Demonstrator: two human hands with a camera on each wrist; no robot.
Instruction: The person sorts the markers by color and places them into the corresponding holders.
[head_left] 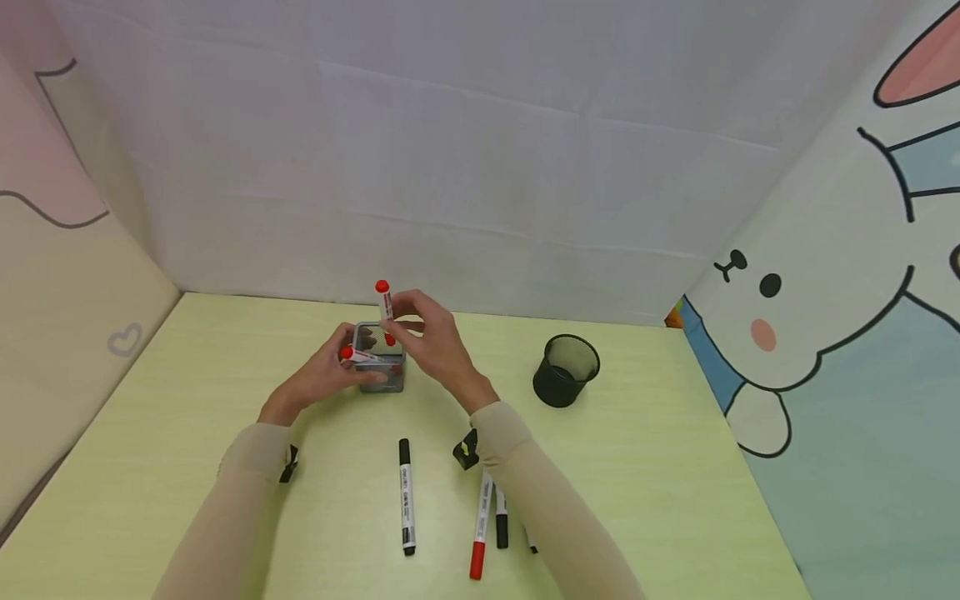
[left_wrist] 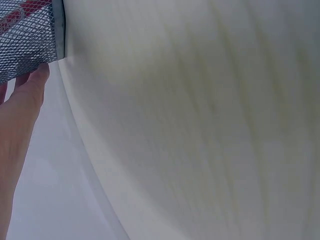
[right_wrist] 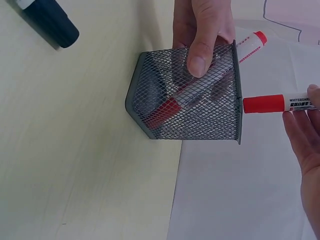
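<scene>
My left hand [head_left: 324, 371] grips a grey square mesh pen holder [head_left: 382, 386], its thumb on the near wall and its other fingers on the far side. One red-capped whiteboard marker [right_wrist: 202, 89] leans inside the holder, its red end sticking out past the rim. Between thumb and fingers, my right hand [head_left: 435, 340] pinches a second red whiteboard marker [right_wrist: 265, 103]. That marker stands nearly upright, with its red cap pointing down at the holder's opening. In the left wrist view, only part of the holder [left_wrist: 30, 45] and the left hand [left_wrist: 22, 115] show.
A round black mesh cup [head_left: 558, 387] stands to the right. Nearer on the table [head_left: 337, 517] lie a black marker [head_left: 407, 500], a red marker [head_left: 480, 525] and another black marker [head_left: 502, 527]. My right forearm partly covers one more dark-ended piece. A white cloth [head_left: 450, 167] hangs behind.
</scene>
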